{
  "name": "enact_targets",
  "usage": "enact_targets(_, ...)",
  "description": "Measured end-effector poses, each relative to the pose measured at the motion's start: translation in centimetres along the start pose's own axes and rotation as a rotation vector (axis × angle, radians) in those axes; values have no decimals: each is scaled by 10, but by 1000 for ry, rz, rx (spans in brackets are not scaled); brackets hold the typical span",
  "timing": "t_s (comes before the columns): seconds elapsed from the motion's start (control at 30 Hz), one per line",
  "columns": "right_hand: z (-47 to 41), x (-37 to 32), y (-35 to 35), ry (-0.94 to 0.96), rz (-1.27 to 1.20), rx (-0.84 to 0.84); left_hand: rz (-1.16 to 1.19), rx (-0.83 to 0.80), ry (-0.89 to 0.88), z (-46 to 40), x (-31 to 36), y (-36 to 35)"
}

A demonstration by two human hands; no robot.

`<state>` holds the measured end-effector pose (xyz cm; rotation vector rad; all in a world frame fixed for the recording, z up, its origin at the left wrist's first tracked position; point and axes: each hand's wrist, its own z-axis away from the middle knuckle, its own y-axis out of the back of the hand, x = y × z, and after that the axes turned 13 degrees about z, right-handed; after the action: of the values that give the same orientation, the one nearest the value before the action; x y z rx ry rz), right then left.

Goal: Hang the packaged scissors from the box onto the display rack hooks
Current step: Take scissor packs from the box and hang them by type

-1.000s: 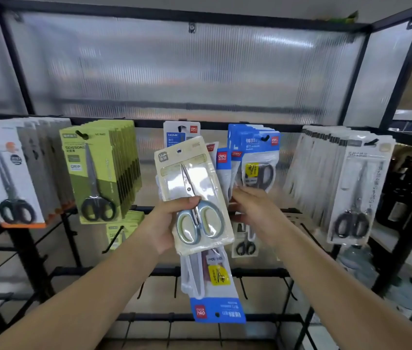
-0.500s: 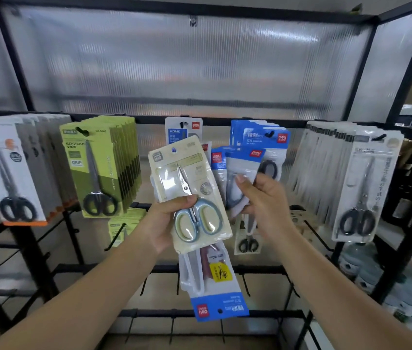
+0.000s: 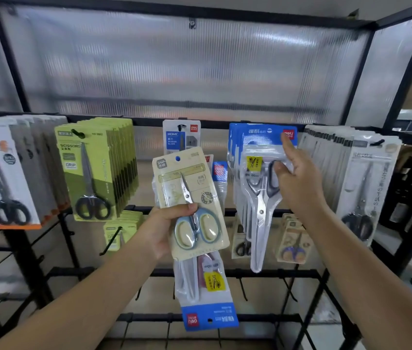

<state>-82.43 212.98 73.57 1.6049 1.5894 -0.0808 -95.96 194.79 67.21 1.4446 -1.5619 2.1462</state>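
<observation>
1. Head view, left hand: the left hand (image 3: 160, 229) gripped a small stack of packs in front of the display rack (image 3: 225, 275). The cream pack (image 3: 190, 203) with blue-and-cream handled scissors faced the camera, thumb laid across its front just above the handles.
2. Behind the cream pack, a blue-headed pack (image 3: 206, 294) hung upside down from the same grip, its blue card end at the bottom. At least one more pack edge showed behind the cream one at upper right; how many were held could not be told.
3. Head view, right hand: the right hand (image 3: 298, 183) was raised against the front blue pack (image 3: 260, 188) hanging on its hook in the top row. The index finger pointed up onto the blue header, and the thumb and other fingers were loosely curled on the clear blister beside the grey handles. Whether they pinched the pack or only touched it could not be told.
4. More blue packs sat stacked behind that front one on the same hook.
5. Along the top row hung white packs (image 3: 5, 178) at far left, green packs (image 3: 91, 170), a single white-and-blue pack (image 3: 181, 135), and another white stack (image 3: 366, 183) at right.
6. Lower down hung small green packs (image 3: 121, 231) and kraft-coloured packs (image 3: 294, 238). A translucent ribbed panel (image 3: 187, 64) backed the rack.
</observation>
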Motion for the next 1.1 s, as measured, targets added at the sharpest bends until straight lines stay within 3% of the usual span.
enact_targets(0.23, 0, -2, 8, -49, 119, -37, -13, -14, -6, 1, 1, 0)
enact_targets(0.5, -11, -5, 2, -83, 283, -210, -37, -14, -32, 7, 6, 1)
enact_targets(0.6, 1, -3, -7, -78, 308, -104, -18, -19, -46, 8, 8, 1)
enact_targets(0.67, 17, -5, -16, -17, 225, 70, -8, -10, -60, 7, 10, 1)
enact_targets(0.7, 25, -7, -21, -5, 152, 76, -5, -7, -65, 7, 11, 1)
enact_targets(0.73, 32, -11, -27, -24, 74, -5, 0, -8, -65, 6, 12, 1)
enact_targets(0.83, 46, -29, -44, -244, -224, -560, 17, -32, -60, 4, 13, -1)
enact_targets(0.9, 50, -39, -50, -396, -513, -704, 39, -52, -64, 3, 12, -1)
enact_targets(1.1, 50, -45, -59, -409, -631, -518, 24, -70, -83, 3, 15, 0)
